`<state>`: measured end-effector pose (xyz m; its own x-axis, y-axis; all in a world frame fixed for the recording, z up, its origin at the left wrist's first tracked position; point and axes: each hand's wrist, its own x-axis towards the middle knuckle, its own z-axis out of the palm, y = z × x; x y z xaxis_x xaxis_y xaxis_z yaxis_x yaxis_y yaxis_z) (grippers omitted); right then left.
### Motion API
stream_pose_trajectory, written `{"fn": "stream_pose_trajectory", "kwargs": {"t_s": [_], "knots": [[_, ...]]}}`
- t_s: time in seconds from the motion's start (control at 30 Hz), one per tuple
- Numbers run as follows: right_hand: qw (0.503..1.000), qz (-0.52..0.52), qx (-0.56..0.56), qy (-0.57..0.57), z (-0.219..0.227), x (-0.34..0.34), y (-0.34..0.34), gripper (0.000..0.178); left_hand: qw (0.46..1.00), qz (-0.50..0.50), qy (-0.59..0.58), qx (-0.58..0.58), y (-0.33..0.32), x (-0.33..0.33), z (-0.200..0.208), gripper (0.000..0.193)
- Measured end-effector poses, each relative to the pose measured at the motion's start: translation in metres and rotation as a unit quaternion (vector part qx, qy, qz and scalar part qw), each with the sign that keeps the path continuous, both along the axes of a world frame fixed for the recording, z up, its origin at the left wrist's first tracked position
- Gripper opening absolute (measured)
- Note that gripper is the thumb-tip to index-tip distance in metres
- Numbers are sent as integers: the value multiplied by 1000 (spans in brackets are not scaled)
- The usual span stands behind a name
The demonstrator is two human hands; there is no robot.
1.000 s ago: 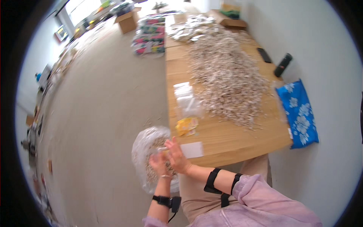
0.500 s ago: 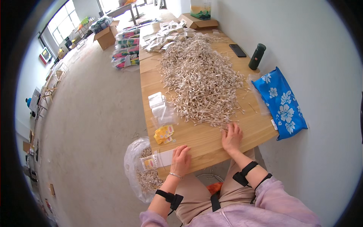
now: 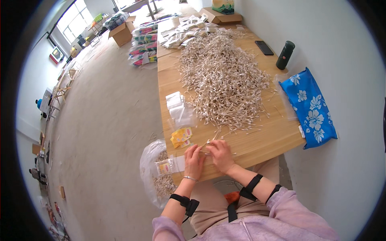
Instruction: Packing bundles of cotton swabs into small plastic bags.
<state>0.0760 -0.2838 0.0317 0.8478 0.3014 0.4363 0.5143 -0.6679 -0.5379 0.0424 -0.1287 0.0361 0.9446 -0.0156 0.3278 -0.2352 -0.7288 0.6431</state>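
Observation:
A large heap of cotton swabs (image 3: 229, 84) with wooden sticks covers the middle of the table. At its near side, my right hand (image 3: 222, 157) is closed on a few swabs, their tips sticking out past the fingers. Close beside it, my left hand (image 3: 194, 162) is closed, fingertips near those swabs; what it grips is hidden. Left of that hand, a small clear packet of swabs with a yellow label (image 3: 164, 167) lies on a white strip (image 3: 179, 164) at the table's edge. Just beyond are yellow cards (image 3: 181, 135) and a stack of clear bags (image 3: 179, 109).
Below the table's left edge hangs or stands a clear plastic bag of swabs (image 3: 155, 184). Filled white packets (image 3: 187, 32) pile up at the far end. A phone (image 3: 264, 47), a dark green bottle (image 3: 285, 55) and a blue flowered pouch (image 3: 309, 108) line the wall side.
My right hand has moved left from the near edge of the heap, bringing several swabs to beside my left hand. The left hand stays near the white strip; the whole view has shifted slightly.

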Motion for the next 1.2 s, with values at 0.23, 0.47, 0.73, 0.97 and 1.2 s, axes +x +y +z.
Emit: {"fn": "stream_pose_trajectory", "kwargs": {"t_s": [0.23, 0.47, 0.73, 0.97, 1.2], "knots": [[996, -90, -22, -5, -7, 55, -54, 29, 1000, -13, 3, 4, -17, 21, 0, 46], [992, -50, -100, -57, 13, 53, -53, 30, 999, -35, 5, -7, -21, 15, -2, 38], [991, -30, -125, -34, 7, 64, -47, 22, 1000, -27, -15, -3, -16, 5, -6, 21], [996, 38, -76, 16, 5, 30, -8, 17, 999, 3, -36, -22, -19, 1, -3, 36], [995, -37, 7, 96, 27, 9, -46, 32, 999, 37, -23, -11, -20, 4, 4, 53]]}}
